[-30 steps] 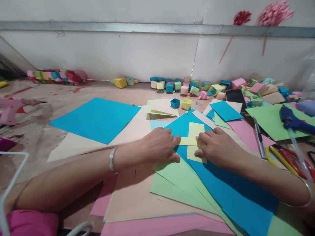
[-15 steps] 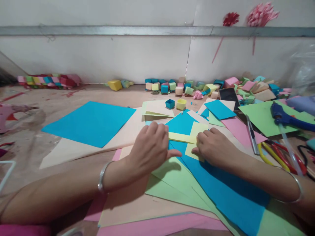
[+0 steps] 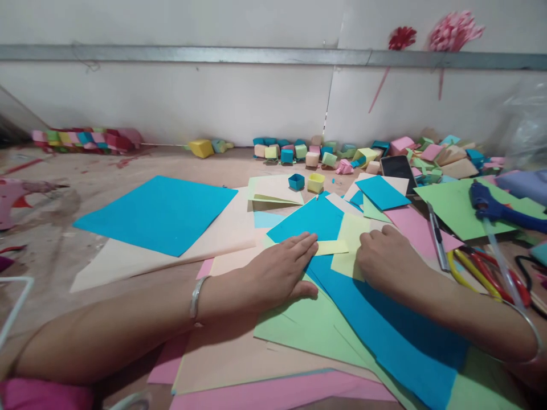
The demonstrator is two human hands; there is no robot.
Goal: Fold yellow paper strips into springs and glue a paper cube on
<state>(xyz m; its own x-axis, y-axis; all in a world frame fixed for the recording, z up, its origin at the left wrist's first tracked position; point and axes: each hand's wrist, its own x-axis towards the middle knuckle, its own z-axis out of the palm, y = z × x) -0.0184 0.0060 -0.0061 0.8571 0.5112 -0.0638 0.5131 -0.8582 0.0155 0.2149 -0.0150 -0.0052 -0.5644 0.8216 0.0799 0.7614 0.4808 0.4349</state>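
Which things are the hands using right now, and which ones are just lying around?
Seem in use:
Yellow strip, at the left hand
Larger yellow paper, beside the right hand
Blue sheet underneath

Seem to be just lying around:
Blue glue gun
Pink glue gun
Craft knife
Phone

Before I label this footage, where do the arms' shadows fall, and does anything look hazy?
Head view: the right forearm shades the blue sheet, the left forearm the peach sheet; head view, right edge: the clear plastic looks hazy.
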